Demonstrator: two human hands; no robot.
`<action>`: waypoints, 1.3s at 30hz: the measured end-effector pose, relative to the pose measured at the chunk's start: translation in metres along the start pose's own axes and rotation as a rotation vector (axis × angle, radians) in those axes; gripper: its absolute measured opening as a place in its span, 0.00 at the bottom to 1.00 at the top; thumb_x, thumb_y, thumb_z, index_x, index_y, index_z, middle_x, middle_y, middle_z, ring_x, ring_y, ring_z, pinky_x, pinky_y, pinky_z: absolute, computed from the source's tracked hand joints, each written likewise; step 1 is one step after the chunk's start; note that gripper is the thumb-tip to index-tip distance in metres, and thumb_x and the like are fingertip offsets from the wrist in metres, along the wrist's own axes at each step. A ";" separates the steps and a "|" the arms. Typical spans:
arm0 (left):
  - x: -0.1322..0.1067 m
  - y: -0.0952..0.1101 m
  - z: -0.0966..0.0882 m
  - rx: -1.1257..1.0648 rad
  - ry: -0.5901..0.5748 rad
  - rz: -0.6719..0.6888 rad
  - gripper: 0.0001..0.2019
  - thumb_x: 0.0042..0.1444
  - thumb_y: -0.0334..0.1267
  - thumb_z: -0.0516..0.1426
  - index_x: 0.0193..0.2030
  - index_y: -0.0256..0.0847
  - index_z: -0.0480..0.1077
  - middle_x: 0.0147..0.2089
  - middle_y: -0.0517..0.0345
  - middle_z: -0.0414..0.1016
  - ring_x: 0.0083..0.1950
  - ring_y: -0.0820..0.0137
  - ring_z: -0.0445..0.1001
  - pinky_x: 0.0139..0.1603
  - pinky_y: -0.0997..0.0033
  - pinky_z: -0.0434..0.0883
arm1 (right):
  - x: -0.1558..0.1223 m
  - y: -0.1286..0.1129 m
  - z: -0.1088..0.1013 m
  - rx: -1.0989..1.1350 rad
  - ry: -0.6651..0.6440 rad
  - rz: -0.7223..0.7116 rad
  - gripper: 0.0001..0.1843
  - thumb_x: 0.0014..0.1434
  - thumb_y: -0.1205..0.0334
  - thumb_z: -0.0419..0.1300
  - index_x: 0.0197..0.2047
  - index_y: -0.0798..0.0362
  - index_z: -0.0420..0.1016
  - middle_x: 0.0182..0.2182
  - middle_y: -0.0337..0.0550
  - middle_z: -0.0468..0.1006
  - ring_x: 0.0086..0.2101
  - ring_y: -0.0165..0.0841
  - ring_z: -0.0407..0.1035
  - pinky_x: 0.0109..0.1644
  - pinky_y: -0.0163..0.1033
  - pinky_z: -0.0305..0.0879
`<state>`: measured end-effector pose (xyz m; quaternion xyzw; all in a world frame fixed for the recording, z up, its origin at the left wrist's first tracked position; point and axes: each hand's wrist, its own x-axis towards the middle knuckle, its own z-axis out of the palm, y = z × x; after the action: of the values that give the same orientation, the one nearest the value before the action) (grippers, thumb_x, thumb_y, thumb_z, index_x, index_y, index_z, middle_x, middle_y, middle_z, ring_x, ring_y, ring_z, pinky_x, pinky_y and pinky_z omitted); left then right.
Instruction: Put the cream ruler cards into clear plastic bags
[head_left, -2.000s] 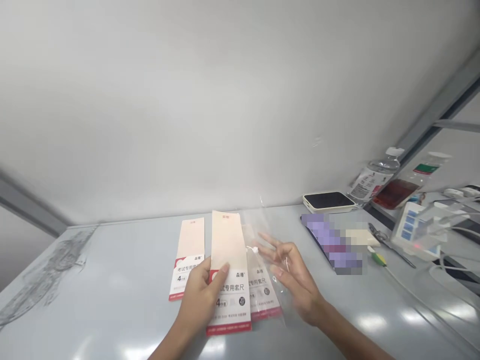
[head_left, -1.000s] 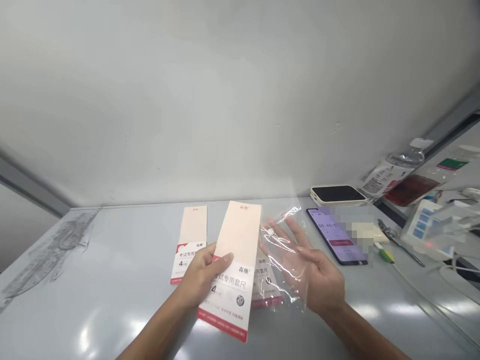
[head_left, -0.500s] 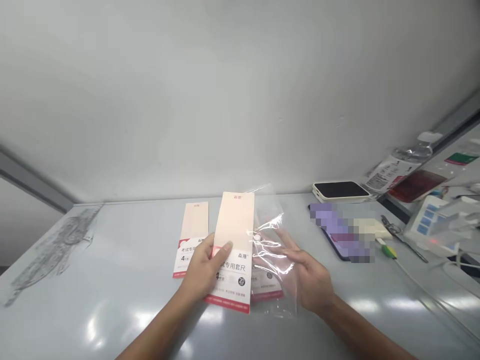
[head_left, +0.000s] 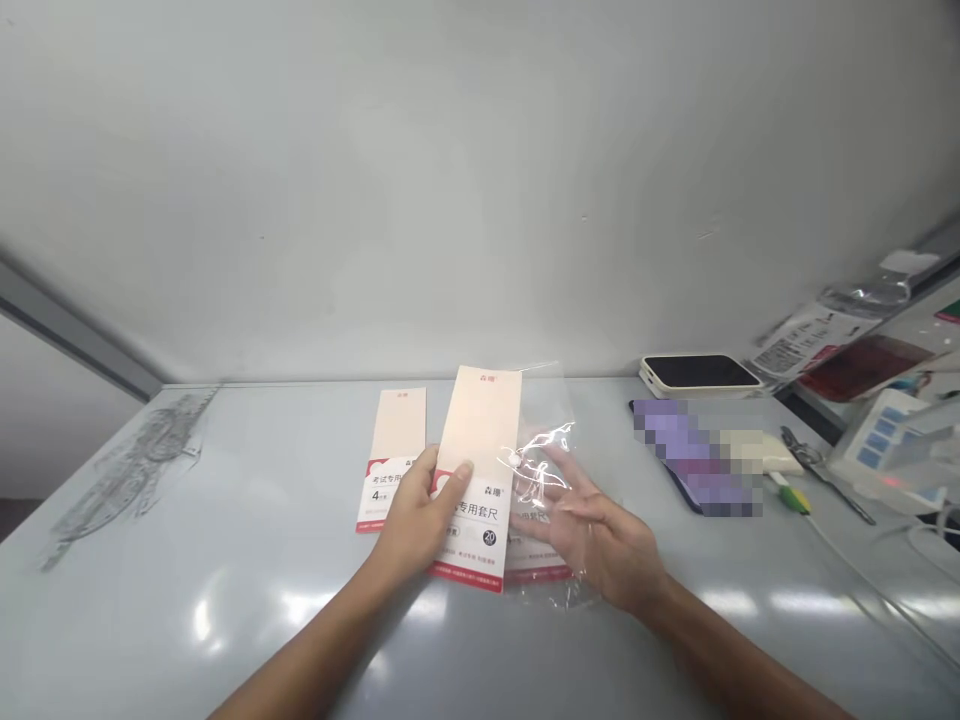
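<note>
Centrally, slightly below the middle of the frame, a printed card (head_left: pixel 484 425), pale above, white below with a red strip at its lower edge, is tilted a little and held by the left hand (head_left: pixel 420 510), thumb across its face, fingers behind. Just beside it and partly behind lies a clear plastic sleeve (head_left: pixel 546 398) with a white round snap (head_left: pixel 515 459). The right hand (head_left: pixel 604 535) touches the sleeve, fingers loosely spread behind or inside the film; whether the thumb pinches it, cannot tell. Handling estimate: card light, fairly stiff, liable to crease if bent, best held by its long edges; sleeve limp, slick, apt to cling, best taken near its rim. Another card (head_left: pixel 540 560) shows through the film; inside or beneath, cannot tell. Left of the left hand, a similar card (head_left: pixel 401 430) lies flat on the grey table (head_left: pixel 262 660). Farther out: transparent drawing tools (head_left: pixel 142 455) at far left; at right, a pale-cased phone (head_left: pixel 701 372), a second phone, partly pixelated (head_left: pixel 664 435), a bottle (head_left: pixel 844 325) and a white power strip (head_left: pixel 881 445).
</note>
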<state>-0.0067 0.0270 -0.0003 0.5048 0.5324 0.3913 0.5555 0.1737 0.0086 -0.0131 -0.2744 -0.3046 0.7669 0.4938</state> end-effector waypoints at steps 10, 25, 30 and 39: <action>-0.001 -0.006 0.005 -0.171 -0.016 -0.072 0.22 0.51 0.51 0.55 0.48 0.42 0.59 0.27 0.61 0.73 0.22 0.72 0.70 0.25 0.72 0.69 | 0.001 0.005 0.002 -0.066 -0.008 0.035 0.29 0.51 0.65 0.50 0.57 0.43 0.61 0.53 0.42 0.69 0.55 0.43 0.60 0.55 0.54 0.59; -0.001 -0.002 0.003 -0.180 -0.062 -0.060 0.24 0.46 0.45 0.61 0.49 0.38 0.65 0.45 0.48 0.73 0.42 0.63 0.73 0.38 0.66 0.71 | 0.001 0.000 -0.010 -0.338 0.065 0.077 0.28 0.55 0.58 0.59 0.57 0.47 0.57 0.42 0.46 0.77 0.38 0.36 0.72 0.41 0.45 0.68; -0.003 0.002 0.002 -0.341 -0.184 -0.117 0.18 0.55 0.48 0.53 0.48 0.40 0.66 0.45 0.48 0.74 0.41 0.65 0.74 0.38 0.67 0.70 | 0.002 0.000 -0.014 -0.435 0.139 0.091 0.27 0.54 0.54 0.60 0.56 0.47 0.60 0.38 0.44 0.77 0.33 0.35 0.72 0.38 0.43 0.69; 0.002 -0.006 -0.002 -0.099 -0.178 -0.184 0.15 0.43 0.47 0.62 0.23 0.37 0.65 0.23 0.58 0.72 0.25 0.71 0.70 0.27 0.72 0.65 | 0.000 -0.007 -0.010 -0.509 0.085 0.037 0.22 0.56 0.55 0.58 0.54 0.49 0.64 0.44 0.45 0.76 0.41 0.37 0.71 0.41 0.42 0.68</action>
<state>-0.0087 0.0281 -0.0066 0.4587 0.5049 0.3181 0.6584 0.1849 0.0128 -0.0149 -0.4275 -0.4616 0.6621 0.4071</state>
